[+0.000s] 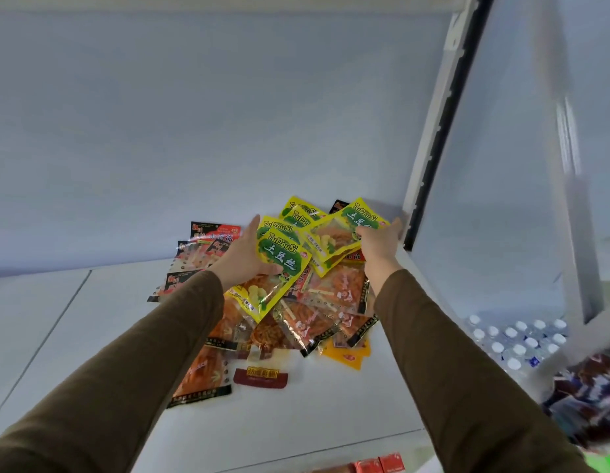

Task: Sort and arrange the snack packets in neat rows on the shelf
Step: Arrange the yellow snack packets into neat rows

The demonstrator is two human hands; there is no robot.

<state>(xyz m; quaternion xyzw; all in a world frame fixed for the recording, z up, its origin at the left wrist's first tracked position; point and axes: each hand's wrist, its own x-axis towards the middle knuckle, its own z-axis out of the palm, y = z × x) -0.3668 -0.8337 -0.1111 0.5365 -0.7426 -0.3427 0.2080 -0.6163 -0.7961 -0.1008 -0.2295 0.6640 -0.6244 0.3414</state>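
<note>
Yellow snack packet (279, 264) gripped by left hand (244, 257), another yellow packet (341, 238) pinched by right hand (378, 242), messy packet pile (310, 322) on white shelf (92, 319)

Blurred dark packets (585, 397), edge-cropped.

Soft, even, cool light; wide-angle bending and motion blur at right edge.

Left of shelf (75, 336): bare white surface is left open for reaching in.
Front edge: a bare strip is left before the packet pile (290, 315).
Right side: passage is closed off by the slotted upright (433, 138).
Centre: the surface is covered by overlapping packets.
Back: reach is stopped by the rear wall (194, 131).
</note>
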